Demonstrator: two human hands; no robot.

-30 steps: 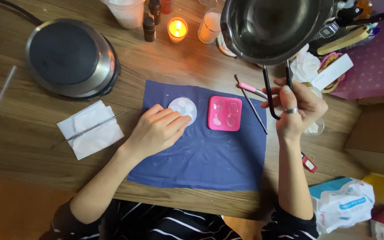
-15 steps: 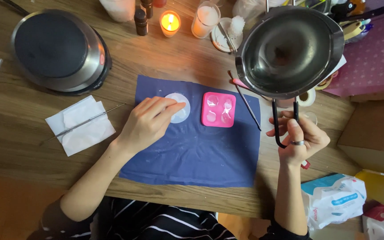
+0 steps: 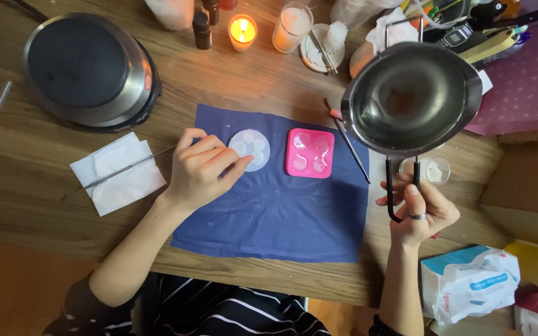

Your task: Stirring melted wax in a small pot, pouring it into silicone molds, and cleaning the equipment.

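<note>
Lifted higher and drawn closer to the mat than half a second ago, the steel melting pot (image 3: 411, 98) now hangs just right of the pink mold, while the left hand has barely shifted. At far left on the wooden table (image 3: 32, 199), a black hot plate (image 3: 88, 68) sits above a folded white tissue (image 3: 119, 173) with a thin metal rod (image 3: 119, 171) lying across it. On the blue cloth mat (image 3: 275, 218), the left hand (image 3: 200, 171) rests palm down, fingers curled loosely together, their tips touching the near edge of the round white mold (image 3: 250, 149). Just beside that lies the pink square mold (image 3: 310, 153), its four cavities showing pale fill. A slim stick (image 3: 351, 149) lies at the mat's right edge. The right hand (image 3: 417, 214), a ring on one finger, is closed tightly around the pot's black wire handle (image 3: 400, 193), holding the pot level above the table. A lit candle (image 3: 242, 29) burns at the back, and a pack of wipes (image 3: 468, 283) lies lower right.
</note>
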